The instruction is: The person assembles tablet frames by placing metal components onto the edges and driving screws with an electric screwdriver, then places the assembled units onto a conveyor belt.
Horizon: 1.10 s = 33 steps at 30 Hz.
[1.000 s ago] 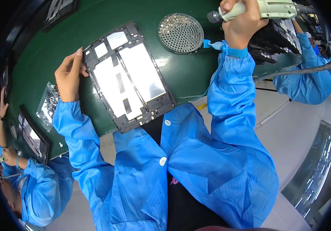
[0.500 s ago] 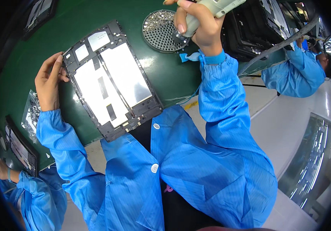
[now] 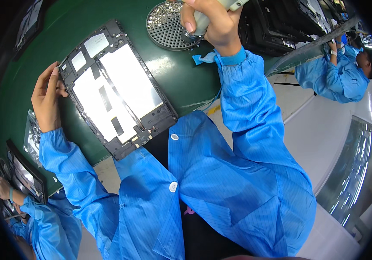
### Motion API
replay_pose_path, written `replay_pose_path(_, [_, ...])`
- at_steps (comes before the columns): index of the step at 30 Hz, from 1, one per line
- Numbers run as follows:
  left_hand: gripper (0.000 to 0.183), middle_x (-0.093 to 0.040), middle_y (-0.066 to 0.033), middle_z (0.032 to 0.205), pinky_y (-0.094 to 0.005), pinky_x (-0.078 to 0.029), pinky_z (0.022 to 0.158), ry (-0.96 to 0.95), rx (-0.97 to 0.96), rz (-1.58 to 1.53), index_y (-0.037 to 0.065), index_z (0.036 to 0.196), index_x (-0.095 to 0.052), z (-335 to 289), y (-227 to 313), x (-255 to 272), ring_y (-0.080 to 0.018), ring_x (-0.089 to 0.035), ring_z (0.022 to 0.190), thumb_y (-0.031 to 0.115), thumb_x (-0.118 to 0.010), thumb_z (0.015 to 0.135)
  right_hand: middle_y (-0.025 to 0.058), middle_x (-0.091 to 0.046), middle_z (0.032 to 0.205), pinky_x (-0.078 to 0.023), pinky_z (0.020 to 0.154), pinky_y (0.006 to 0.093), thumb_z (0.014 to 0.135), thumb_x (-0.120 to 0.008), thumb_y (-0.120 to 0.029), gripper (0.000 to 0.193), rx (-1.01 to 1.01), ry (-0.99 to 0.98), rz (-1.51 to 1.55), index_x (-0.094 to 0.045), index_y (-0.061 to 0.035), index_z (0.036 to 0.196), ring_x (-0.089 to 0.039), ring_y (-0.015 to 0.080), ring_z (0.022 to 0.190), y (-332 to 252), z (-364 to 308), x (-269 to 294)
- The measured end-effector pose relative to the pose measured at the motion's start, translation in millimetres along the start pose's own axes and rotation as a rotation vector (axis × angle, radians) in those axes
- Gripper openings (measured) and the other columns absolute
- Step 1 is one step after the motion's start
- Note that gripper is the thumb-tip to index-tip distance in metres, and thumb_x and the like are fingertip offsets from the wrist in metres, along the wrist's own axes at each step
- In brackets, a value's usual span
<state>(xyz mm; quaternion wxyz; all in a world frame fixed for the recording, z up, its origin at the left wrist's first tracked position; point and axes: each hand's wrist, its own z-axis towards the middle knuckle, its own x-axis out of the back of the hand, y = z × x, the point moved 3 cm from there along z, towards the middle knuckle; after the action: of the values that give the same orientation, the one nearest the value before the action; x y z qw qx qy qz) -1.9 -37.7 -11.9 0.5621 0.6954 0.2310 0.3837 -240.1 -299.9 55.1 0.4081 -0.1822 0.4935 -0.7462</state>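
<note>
An opened tablet point(image 3: 131, 82) lies at a slant on the green table, its near end at the table's edge by my lap. Its black frame surrounds bright silver-white panels with a dark cable running between them. My left hand point(image 3: 47, 97) grips its upper left edge, thumb on top and fingertips at the rim. My right hand point(image 3: 220, 28) is wrapped round a pale grey electric screwdriver point(image 3: 202, 22), tilted with its tip end down at the right side of a round perforated tray point(image 3: 157, 41). Loose small screws point(image 3: 164, 15) fill the tray's far part. The tip itself is hard to make out.
A clear bag of small parts point(image 3: 32, 136) lies left of my left forearm. Dark tablet housings point(image 3: 272, 21) are stacked at the far right, near a grey cable point(image 3: 329, 37). Co-workers in blue sit at the right point(image 3: 335, 80) and lower left point(image 3: 51, 221). Another tablet point(image 3: 26, 171) stands at left.
The view has shifted slightly, so the tablet, tray and both hands sit further left and mostly higher. The screwdriver stays at the tray; my left hand keeps its grip. The right co-worker's arms have moved.
</note>
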Motion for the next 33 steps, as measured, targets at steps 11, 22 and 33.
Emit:
replay_pose_path(11, [0.032, -0.056, 0.0001, 0.076, -0.0179, -0.039, 0.058, -0.001, 0.013, 0.015, -0.001, 0.125, -0.062, 0, 1, 2, -0.0050, -0.050, 0.065, 0.017, -0.060, 0.098, 0.0044, -0.054, 0.056, -0.036, 0.041, 0.0230, 0.085, -0.058, -0.004, 0.013, -0.092, 0.044, -0.043, -0.064, 0.0075, 0.089, -0.048, 0.0101, 0.042, 1, -5, -2])
replay_pose_path(22, [0.029, -0.060, -0.0024, 0.078, -0.0194, -0.046, 0.059, -0.068, -0.020, -0.030, 0.000, 0.119, -0.066, 2, -3, 7, -0.0066, -0.054, 0.064, 0.018, -0.063, 0.096, 0.0062, -0.060, 0.066, -0.040, 0.043, 0.0232, 0.087, -0.059, -0.002, 0.012, -0.031, 0.090, -0.121, -0.064, 0.0069, 0.094, -0.050, 0.0095, 0.045, -3, -10, -7])
replay_pose_path(33, [0.028, -0.060, -0.0020, 0.078, -0.0192, -0.049, 0.061, -0.122, 0.029, -0.119, -0.001, 0.118, -0.066, 3, -4, 10, -0.0069, -0.057, 0.065, 0.017, -0.064, 0.096, 0.0084, -0.055, 0.053, -0.049, 0.051, 0.0289, 0.086, -0.066, -0.007, 0.013, 0.175, -0.029, 0.029, -0.063, 0.0052, 0.084, -0.056, 0.0152, 0.048, -17, 2, -24])
